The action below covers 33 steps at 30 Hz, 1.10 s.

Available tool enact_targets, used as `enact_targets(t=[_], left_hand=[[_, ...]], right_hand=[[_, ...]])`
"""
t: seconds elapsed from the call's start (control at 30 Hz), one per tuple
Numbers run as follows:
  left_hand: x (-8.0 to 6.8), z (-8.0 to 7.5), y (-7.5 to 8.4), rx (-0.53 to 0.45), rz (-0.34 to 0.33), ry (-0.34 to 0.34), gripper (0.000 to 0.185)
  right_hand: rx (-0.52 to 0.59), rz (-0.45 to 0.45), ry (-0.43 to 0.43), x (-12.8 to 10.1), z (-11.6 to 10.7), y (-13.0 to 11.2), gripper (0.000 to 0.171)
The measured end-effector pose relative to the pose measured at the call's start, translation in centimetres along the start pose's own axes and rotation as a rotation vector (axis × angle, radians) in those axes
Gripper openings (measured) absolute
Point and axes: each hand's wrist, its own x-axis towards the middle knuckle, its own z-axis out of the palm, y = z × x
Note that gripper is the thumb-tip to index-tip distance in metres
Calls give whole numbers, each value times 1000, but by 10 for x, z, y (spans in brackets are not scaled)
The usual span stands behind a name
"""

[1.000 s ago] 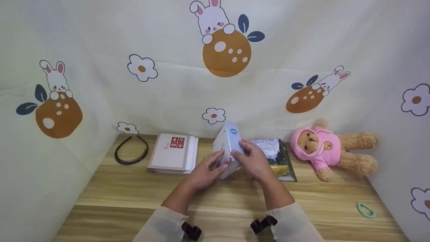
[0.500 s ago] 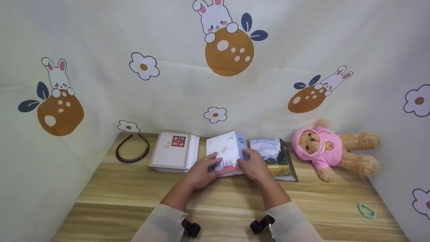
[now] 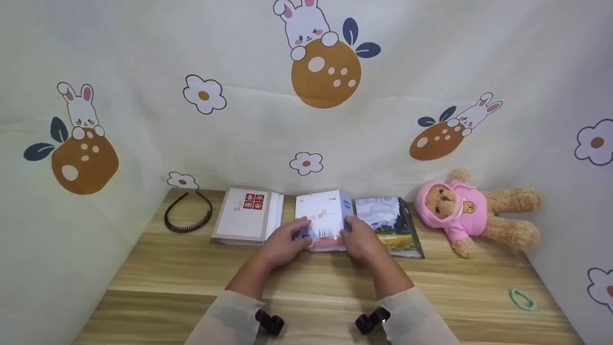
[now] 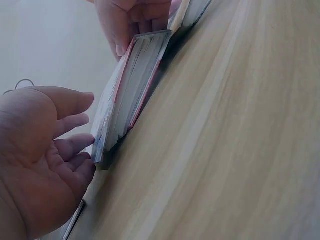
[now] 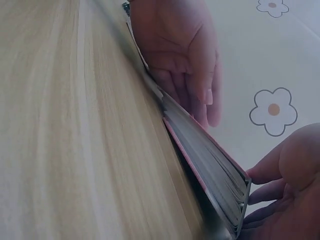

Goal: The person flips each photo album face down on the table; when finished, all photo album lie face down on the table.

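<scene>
A white photo album [image 3: 320, 203] with a blue spine and reddish print along its near end lies at the back middle of the table. My left hand [image 3: 283, 245] is at its left side, fingertips touching the free edge of the cover, fingers loosely bent. On the spine side my right hand [image 3: 362, 239] holds the album, thumb at the cover's edge and fingers curled against the spine. The left wrist view shows the album's page ends [image 4: 135, 80] facing the near side, with a dark shadow beneath.
A beige album with red squares [image 3: 242, 215] lies left, and a landscape-cover album [image 3: 390, 225] close right. Beyond are a dark headband [image 3: 187, 229], a teddy bear in a pink hoodie [image 3: 471, 211] and a green hair clip [image 3: 523, 299]. Printed cloth [image 3: 249, 139] encloses the table.
The photo album has come down from tilted up on edge to lying with its cover upward. Both hands moved with it, and the left fingers have since slid out to its edge.
</scene>
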Motion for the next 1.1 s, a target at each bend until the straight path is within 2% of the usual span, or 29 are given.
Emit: enact_targets(t=[0.1, 0.17, 0.3, 0.43, 0.53, 0.63, 0.73, 0.87, 0.97, 1.1], left_hand=[[1, 0, 2, -27, -1, 10, 54], [1, 0, 5, -84, -18, 24, 54], [2, -4, 15, -226, -65, 90, 52], [1, -13, 25, -289, -92, 201, 50], [1, -23, 27, -331, -102, 324, 48], [-2, -37, 24, -376, -96, 440, 45], [-6, -53, 18, -408, -88, 510, 42], [-16, -76, 8, -406, -114, 537, 44], [-24, -93, 1, -359, -175, 541, 46], [-35, -113, -7, -305, -264, 539, 49]], right_hand=[[-6, 24, -22, 0, -1, -1, 54], [13, 39, -29, 0, -1, -2, 52], [77, -18, 16, 1, -1, -3, 51], [209, -90, 84, 0, 2, -7, 54], [313, -147, 100, -5, 7, -15, 53], [390, -203, 55, -9, 13, -24, 52], [449, -230, -25, -9, 21, -34, 53], [491, -264, -113, -5, 36, -52, 54], [470, -280, -147, 1, 48, -65, 54], [394, -244, -174, 9, 62, -81, 57]])
